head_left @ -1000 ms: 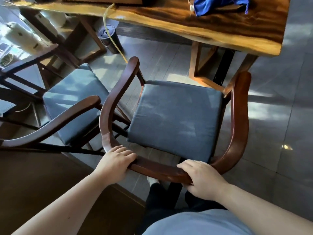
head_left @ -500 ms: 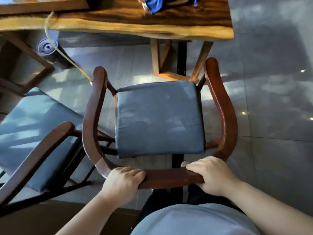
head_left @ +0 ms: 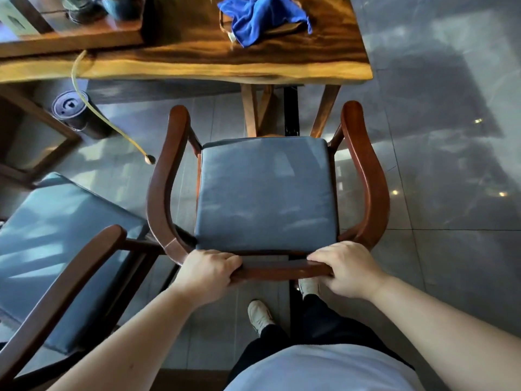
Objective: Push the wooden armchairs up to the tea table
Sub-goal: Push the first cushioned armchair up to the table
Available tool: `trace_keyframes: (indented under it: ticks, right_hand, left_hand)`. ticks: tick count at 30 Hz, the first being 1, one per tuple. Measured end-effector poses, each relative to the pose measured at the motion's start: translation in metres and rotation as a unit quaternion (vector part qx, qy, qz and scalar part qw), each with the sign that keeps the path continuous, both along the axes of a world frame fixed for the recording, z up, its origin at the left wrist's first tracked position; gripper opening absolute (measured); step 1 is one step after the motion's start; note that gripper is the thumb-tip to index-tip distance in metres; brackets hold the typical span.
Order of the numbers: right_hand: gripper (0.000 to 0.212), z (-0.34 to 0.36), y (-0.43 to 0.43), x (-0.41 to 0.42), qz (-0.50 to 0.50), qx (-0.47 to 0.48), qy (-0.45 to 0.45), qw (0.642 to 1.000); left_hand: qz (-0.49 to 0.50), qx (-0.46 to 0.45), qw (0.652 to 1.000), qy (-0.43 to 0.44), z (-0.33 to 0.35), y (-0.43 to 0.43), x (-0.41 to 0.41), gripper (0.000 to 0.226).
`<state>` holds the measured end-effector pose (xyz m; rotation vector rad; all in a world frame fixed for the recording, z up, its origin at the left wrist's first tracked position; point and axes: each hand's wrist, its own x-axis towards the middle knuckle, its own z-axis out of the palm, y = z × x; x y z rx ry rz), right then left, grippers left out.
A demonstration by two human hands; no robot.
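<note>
A wooden armchair point(head_left: 372, 182) with a grey-blue seat cushion stands squarely in front of me, its open front facing the tea table point(head_left: 197, 66). The tips of its arms sit just short of the table's near edge. My left hand point(head_left: 207, 273) grips the left part of the curved back rail, and my right hand point(head_left: 342, 268) grips the right part. A second armchair point(head_left: 64, 280) with the same cushion stands at the lower left, angled away from the table.
A blue cloth point(head_left: 262, 16) lies on the table top. A dark cylindrical bin point(head_left: 74, 114) stands on the tiled floor under the table, with a yellow hose point(head_left: 107, 122) hanging beside it. Table legs point(head_left: 249, 111) rise just beyond the seat. My shoes point(head_left: 260, 314) are behind the chair.
The chair has turned from a skewed angle to square with the table and has moved closer to it. Both hands have stayed on the back rail.
</note>
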<state>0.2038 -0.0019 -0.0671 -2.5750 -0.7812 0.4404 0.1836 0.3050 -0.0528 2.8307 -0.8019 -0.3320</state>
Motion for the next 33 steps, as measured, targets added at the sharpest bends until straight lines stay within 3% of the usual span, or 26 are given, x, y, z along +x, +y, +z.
trace_keyframes:
  ticks: [7, 17, 33]
  right_hand:
    - [0.035, -0.005, -0.006, 0.047, 0.006, -0.035, 0.019, 0.999]
    - [0.015, 0.004, -0.053, 0.1, 0.038, -0.061, 0.077, 0.995]
    - [0.019, 0.004, -0.037, 0.114, -0.009, -0.067, 0.051, 0.996]
  left_hand:
    - [-0.005, 0.006, 0.999, -0.034, 0.002, -0.008, 0.053, 0.034]
    - [0.04, -0.006, 0.998, -0.045, -0.004, -0.059, 0.077, 0.03]
    - [0.01, 0.028, 0.999, -0.019, -0.011, -0.042, 0.108, 0.033]
